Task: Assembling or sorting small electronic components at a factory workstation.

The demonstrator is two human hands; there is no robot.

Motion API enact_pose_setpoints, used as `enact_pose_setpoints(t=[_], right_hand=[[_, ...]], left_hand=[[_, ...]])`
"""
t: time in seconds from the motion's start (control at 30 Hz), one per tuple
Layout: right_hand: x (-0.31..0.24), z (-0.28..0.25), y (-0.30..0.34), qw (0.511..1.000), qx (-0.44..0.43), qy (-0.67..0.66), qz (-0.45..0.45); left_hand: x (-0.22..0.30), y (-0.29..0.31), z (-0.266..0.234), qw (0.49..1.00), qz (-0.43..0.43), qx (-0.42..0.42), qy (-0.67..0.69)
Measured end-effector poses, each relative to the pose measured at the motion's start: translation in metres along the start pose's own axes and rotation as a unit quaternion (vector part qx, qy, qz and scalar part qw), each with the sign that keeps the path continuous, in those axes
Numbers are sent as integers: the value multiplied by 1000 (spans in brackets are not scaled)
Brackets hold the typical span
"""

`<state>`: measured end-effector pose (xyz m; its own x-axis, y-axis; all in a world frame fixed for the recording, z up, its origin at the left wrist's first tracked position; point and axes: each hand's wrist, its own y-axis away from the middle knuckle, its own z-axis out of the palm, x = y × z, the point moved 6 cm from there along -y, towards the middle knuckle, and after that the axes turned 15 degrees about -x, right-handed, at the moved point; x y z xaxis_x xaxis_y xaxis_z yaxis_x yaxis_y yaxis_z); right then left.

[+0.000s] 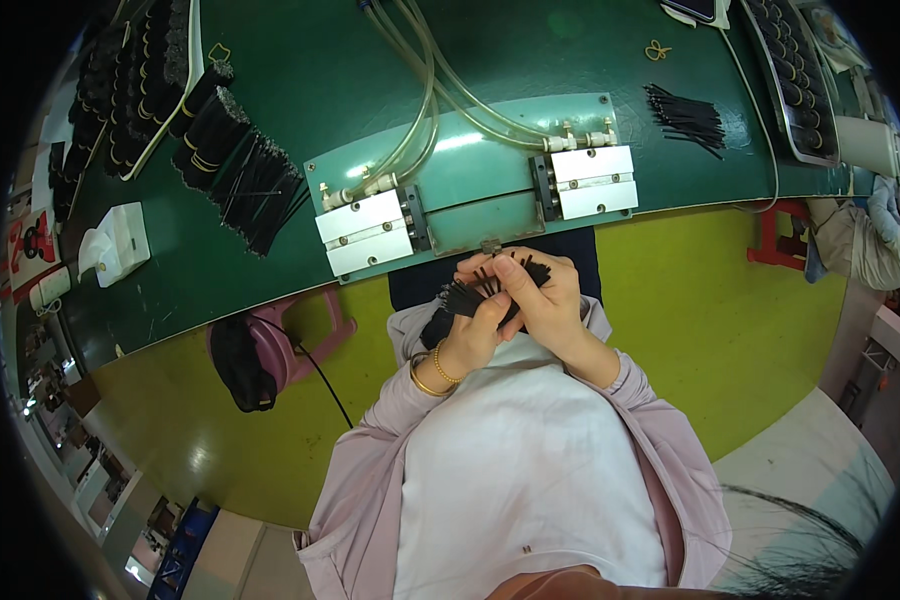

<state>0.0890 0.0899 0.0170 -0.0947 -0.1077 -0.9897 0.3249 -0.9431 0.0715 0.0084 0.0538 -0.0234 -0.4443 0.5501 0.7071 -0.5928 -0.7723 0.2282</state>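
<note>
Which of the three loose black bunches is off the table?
The middle bunch, held between the left hand and the right hand. The left bunch, against banded rolls, and the right bunch both lie on the green tabletop.

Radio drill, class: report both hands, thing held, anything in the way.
Left hand, right hand: both closed around black strips. Strips bunched, ends fanned. Nothing seen blocking; green fixture plate just beyond.

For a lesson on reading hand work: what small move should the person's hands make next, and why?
Probably, the right hand should gently draw the splayed, thin black strands together while the left hand steadies them: both hands hold the bunch, and its strands fan out at differing angles.
</note>
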Motion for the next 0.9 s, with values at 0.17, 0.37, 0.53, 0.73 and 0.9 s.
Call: enact_pose_setpoints(t=[0.17, 0.37, 0.53, 0.73, 0.9], right_hand=[[4, -4, 1, 1000, 5, 0, 20], [3, -3, 1, 994, -14, -41, 103], [3, -3, 0, 994, -10, -38, 98], [2, -6, 0, 994, -7, -34, 102], [2, -4, 3, 988, -15, -91, 120]], left_hand=[[4, -2, 0, 1000, -2, 15, -16], [1, -1, -2, 1000, -8, 17, -16], [-2, -4, -3, 1000, 2, 12, -21], [-1, -3, -4, 999, 6, 18, -32], [-1, -1, -4, 1000, 1, -5, -13]])
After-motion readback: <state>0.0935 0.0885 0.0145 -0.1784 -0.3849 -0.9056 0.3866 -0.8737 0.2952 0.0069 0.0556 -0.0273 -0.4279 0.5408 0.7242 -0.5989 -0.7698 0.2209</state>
